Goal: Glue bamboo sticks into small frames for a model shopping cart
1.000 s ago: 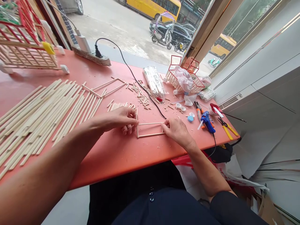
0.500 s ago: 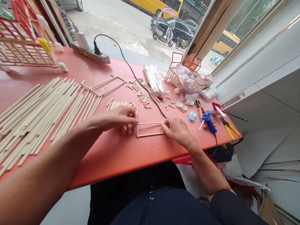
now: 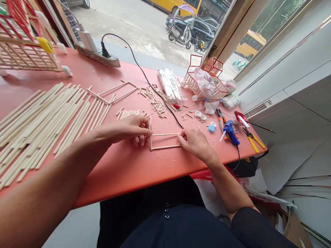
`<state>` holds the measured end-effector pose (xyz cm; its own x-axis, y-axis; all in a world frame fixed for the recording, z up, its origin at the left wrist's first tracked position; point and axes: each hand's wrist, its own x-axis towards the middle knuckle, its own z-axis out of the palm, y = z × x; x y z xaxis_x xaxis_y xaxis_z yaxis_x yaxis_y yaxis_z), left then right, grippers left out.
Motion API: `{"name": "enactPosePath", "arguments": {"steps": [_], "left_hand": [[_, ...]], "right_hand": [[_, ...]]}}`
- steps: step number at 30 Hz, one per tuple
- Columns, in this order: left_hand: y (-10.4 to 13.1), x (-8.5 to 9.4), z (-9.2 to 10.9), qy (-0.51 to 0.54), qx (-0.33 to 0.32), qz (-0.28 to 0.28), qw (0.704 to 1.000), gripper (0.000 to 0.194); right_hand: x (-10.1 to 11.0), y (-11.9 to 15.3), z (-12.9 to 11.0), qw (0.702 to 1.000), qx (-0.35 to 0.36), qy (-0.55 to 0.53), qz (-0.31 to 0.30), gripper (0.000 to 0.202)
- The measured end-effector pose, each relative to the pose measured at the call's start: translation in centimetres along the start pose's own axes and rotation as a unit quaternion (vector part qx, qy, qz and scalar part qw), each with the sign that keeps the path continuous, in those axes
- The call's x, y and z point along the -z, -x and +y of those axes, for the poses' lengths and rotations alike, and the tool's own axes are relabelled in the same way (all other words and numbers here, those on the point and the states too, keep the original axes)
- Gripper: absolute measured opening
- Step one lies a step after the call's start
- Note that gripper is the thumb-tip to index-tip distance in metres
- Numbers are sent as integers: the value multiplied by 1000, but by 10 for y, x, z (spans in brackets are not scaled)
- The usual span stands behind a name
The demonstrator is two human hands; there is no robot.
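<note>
A small frame of thin wooden sticks (image 3: 165, 147) lies near the front of the red table. My left hand (image 3: 137, 130) pinches the frame's left upright stick between thumb and forefinger, its other fingers curled beneath. At the opposite end, my right hand (image 3: 193, 143) is closed on the short right-hand stick, which it largely covers. Just behind my left hand is a row of short cut sticks (image 3: 130, 114). Farther back rests an angled stick outline (image 3: 124, 90), joined at its corners.
Long wooden sticks (image 3: 38, 127) are spread at left, below a stick-built model (image 3: 28, 55). A black cable (image 3: 144, 74) crosses the red table (image 3: 134, 175). At right lie a blue glue gun (image 3: 231, 132), yellow-handled pliers (image 3: 253, 140) and a stick basket (image 3: 193, 84).
Both hands keep their grip on the stick frame, which stays in nearly the same place. The view has shifted very slightly.
</note>
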<state>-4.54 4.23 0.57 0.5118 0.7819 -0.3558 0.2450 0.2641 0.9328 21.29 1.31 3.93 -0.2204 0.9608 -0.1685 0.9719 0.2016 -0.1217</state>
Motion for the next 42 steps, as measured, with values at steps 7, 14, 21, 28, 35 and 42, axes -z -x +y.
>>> {"name": "enactPosePath", "arguments": {"steps": [7,14,21,28,35,42], "left_hand": [[-2,2,-6,3,-6,-7,1000,25],[-4,4,-8,-4,-10,-17,1000,27],[-3,4,-9,-4,-4,-11,1000,28],[-4,3,-9,4,-2,-8,1000,30],[-4,3,-9,9,-1,-10,1000,30],[-5,3,-9,13,0,-18,1000,28]], "right_hand": [[7,0,12,999,16,-47,14,26],[8,2,22,1000,-13,-19,19,24],[10,6,6,998,-40,51,-4,26],[10,7,2,995,-42,89,-12,29],[13,8,3,997,-33,73,-9,27],[5,8,-21,999,20,25,0,25]]}}
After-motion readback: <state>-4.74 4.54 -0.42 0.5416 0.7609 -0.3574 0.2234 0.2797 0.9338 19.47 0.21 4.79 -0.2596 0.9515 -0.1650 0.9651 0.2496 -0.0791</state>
